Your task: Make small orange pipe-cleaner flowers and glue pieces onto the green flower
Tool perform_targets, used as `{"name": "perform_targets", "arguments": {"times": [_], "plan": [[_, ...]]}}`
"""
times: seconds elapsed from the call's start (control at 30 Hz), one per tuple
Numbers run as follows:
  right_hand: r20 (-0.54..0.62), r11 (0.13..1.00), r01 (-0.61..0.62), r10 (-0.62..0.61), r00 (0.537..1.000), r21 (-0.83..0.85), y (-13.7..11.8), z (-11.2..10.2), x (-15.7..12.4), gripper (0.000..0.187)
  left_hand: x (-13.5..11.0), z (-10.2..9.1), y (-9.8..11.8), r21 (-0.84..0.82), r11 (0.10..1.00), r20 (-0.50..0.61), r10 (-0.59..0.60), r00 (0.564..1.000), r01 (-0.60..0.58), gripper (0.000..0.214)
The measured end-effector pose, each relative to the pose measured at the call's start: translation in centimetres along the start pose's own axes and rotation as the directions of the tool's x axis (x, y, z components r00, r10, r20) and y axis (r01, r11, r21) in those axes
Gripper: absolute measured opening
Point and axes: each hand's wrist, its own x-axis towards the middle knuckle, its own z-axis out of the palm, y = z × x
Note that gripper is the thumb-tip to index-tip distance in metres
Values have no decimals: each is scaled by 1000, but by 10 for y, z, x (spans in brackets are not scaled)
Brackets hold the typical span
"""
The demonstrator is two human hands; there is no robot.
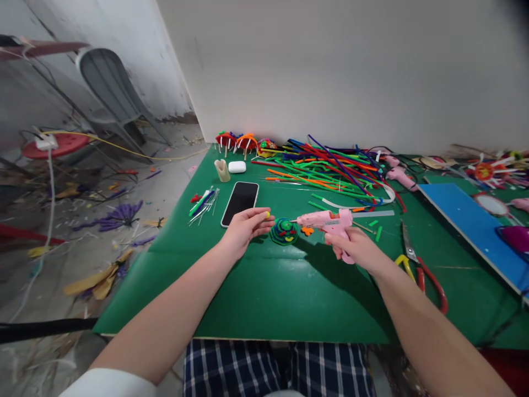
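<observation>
My right hand (354, 246) grips a pink glue gun (328, 220) by its handle, its nozzle pointing left at a coiled green and blue pipe-cleaner dome (284, 231) on the green table (256, 292). My left hand (247, 227) is just left of the dome, fingers pinched on a tiny yellow piece (267, 214). A small orange flower shape (307, 231) lies beside the dome, under the gun.
A black phone (240, 202), a white earbud case (237, 166) and loose sticks (203, 203) lie at the left. A heap of coloured pipe cleaners (330, 165) fills the back. Yellow and red pliers (419, 264) and a blue board (471, 226) are at right.
</observation>
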Motion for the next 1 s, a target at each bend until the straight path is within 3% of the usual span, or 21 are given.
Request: {"name": "perform_targets", "arguments": {"times": [0.4, 1.0], "plan": [[-6, 999, 16, -16, 1000, 38, 6, 6, 2, 41, 1, 0, 0, -109, 991, 2, -81, 997, 80, 17], [-6, 999, 3, -3, 1000, 51, 7, 10, 3, 40, 2, 1, -3, -143, 985, 16, -97, 995, 98, 21]]}}
